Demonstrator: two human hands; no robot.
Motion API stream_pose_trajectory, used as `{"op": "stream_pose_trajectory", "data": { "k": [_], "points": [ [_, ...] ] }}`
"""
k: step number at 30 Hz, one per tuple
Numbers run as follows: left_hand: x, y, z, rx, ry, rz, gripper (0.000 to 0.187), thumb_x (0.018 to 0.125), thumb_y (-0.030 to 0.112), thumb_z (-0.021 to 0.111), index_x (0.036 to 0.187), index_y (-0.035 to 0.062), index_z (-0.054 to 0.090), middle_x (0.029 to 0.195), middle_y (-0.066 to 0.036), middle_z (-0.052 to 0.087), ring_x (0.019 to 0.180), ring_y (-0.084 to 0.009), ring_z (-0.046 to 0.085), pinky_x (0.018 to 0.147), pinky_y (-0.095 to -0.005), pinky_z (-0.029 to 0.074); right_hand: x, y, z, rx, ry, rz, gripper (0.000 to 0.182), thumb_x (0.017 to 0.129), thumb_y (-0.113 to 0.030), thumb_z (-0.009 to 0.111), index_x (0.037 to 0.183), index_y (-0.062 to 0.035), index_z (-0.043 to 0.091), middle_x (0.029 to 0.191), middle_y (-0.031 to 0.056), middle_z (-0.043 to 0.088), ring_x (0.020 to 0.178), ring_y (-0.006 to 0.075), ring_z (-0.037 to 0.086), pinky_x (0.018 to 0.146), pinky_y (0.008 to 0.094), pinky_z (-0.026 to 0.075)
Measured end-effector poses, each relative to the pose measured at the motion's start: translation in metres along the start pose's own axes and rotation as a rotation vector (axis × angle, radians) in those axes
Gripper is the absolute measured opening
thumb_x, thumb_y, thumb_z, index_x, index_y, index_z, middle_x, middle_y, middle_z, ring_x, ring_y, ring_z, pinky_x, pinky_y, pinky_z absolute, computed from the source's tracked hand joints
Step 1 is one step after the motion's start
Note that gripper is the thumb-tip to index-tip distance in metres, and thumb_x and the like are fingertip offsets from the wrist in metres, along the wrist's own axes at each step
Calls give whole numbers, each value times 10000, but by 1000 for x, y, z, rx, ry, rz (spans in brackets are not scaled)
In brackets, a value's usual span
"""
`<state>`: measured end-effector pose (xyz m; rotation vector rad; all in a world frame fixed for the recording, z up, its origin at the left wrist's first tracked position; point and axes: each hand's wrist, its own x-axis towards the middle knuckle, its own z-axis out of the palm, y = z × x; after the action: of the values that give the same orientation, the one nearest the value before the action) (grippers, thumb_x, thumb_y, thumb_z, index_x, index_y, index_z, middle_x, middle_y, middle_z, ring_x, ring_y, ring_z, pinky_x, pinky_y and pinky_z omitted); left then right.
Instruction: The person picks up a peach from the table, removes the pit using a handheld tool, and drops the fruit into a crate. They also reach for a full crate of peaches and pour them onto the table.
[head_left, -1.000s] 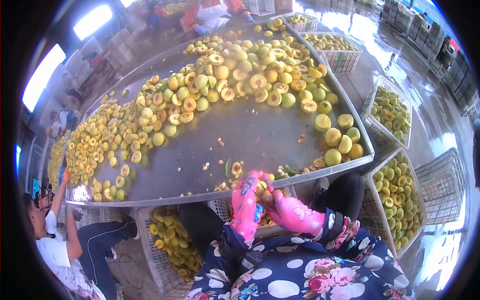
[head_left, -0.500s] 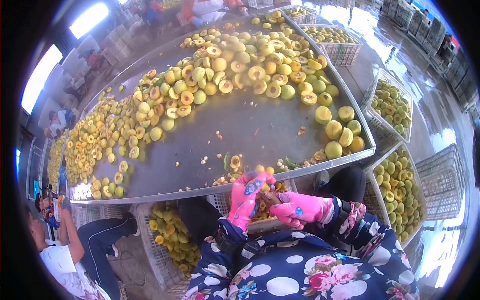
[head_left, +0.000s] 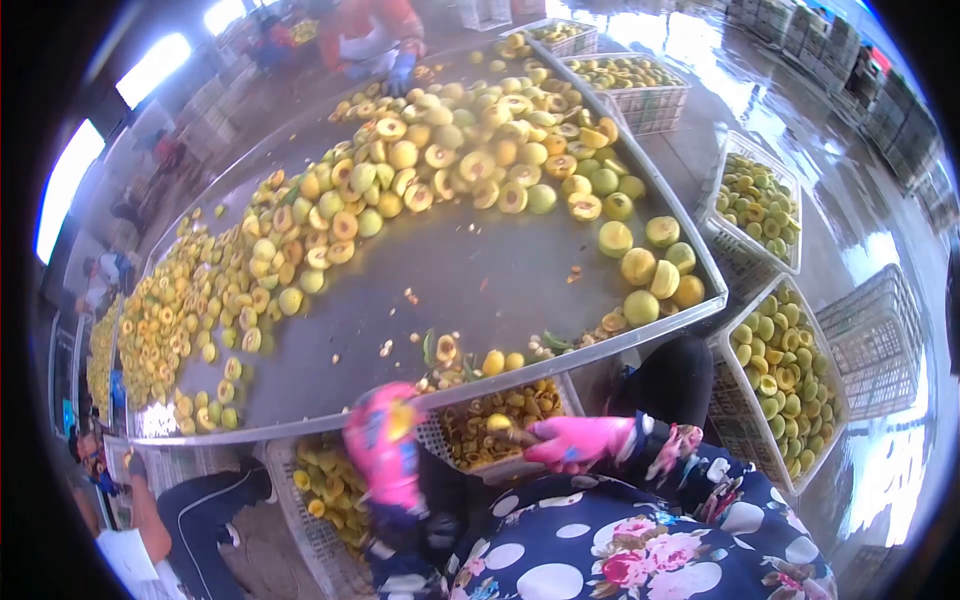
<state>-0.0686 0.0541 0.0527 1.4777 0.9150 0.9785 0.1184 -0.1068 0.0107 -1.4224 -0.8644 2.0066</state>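
My left hand (head_left: 385,445), in a pink patterned glove and smeared by motion, is left of the pit crate, over the table's near edge. A yellow peach piece (head_left: 403,421) shows between its fingers. My right hand (head_left: 578,443), gloved in pink too, is closed around a short brownish tool (head_left: 518,436) whose kind I cannot make out. Just off the tool's tip, a small yellow piece (head_left: 497,423) shows above the crate (head_left: 575,395) of brown and yellow scraps. Halved and whole yellow-green peaches (head_left: 440,157) are heaped across the metal table (head_left: 480,290).
Crates of peaches stand to the right (head_left: 790,375), farther right (head_left: 757,200) and at lower left (head_left: 335,490). An upturned grey crate (head_left: 875,340) is at far right. One person (head_left: 375,40) works across the table; another person's leg (head_left: 205,520) is at left.
My left hand has moved left, away from my right hand, with a yellow peach piece. My right hand stays near the crate with the tool. The person opposite reaches onto the table.
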Motion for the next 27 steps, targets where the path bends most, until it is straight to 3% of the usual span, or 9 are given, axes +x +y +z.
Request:
{"op": "stream_pose_trajectory", "data": {
  "k": [2, 4, 6, 8, 9, 12, 15, 22, 27],
  "points": [
    [8, -2, -54, 52, 240, -124, 219, 837, 219, 629, 896, 9, 641, 848, -71, 640, 703, -139, 615, 585, -252, 513, 31, 59, -10, -805, 241, -128, 271, 898, -268, 500, 978, -9, 499, 660, 97, 578, 580, 238, 588, 516, 358, 458],
    [21, -19, -132, 699, 40, -290, 283, 846, 245, 633, 949, -19, 622, 889, -76, 640, 769, -143, 615, 652, -249, 501, 20, 39, -7, -589, 210, -53, 280, 898, -266, 496, 973, 4, 505, 699, 131, 601, 634, 288, 600, 567, 402, 454],
    [27, -32, -148, 1445, 44, 101, 285, 853, 224, 628, 993, -24, 619, 926, -84, 637, 836, -133, 601, 724, -252, 478, 12, 26, -6, -512, 194, -12, 291, 909, -275, 471, 970, 7, 512, 710, 135, 609, 646, 296, 597, 584, 411, 445],
    [56, -40, -127, 926, -74, -36, 308, 849, 176, 629, 1076, -26, 582, 976, -123, 636, 908, -161, 610, 783, -291, 480, 12, 20, -11, -577, 207, -7, 312, 930, -295, 426, 968, 0, 521, 693, 110, 601, 616, 259, 580, 566, 384, 431],
    [75, -36, -108, 662, -132, -100, 331, 847, 153, 629, 1117, -27, 563, 1001, -143, 636, 943, -175, 615, 813, -310, 481, 23, 35, -17, -238, 191, 75, 368, 952, -330, 346, 979, -8, 522, 669, 73, 582, 575, 213, 541, 544, 349, 415],
    [128, -9, 4, 577, -377, 126, 306, 858, 99, 606, 1131, -30, 560, 1034, -102, 630, 960, -155, 600, 821, -269, 475, 54, 82, -30, -266, 172, -70, 421, 960, -368, 285, 993, -20, 519, 641, 39, 554, 544, 173, 499, 521, 323, 399],
    [190, -28, 107, 404, -524, 233, 324, 859, 78, 591, 1160, -31, 544, 1053, -96, 631, 961, -151, 603, 836, -263, 470, 34, 53, -41, -456, 236, -45, 347, 933, -313, 413, 980, 15, 517, 738, 164, 577, 650, 294, 571, 591, 386, 439],
    [265, -70, 268, 962, -484, 720, 429, 766, 135, 637, 1162, 6, 534, 1022, -199, 606, 966, -350, 578, 845, -388, 462, 57, 79, -49, -232, 178, -111, 350, 865, -332, 518, 924, 13, 528, 639, 163, 585, 574, 317, 581, 536, 415, 432],
    [245, -73, 268, 606, -614, 150, 475, 704, 110, 741, 1125, 3, 548, 918, -114, 615, 818, -188, 602, 688, -302, 490, 62, 77, -46, -548, 106, -228, 372, 858, -331, 510, 982, 20, 511, 788, 202, 601, 743, 356, 596, 655, 424, 459]
  ]
}}
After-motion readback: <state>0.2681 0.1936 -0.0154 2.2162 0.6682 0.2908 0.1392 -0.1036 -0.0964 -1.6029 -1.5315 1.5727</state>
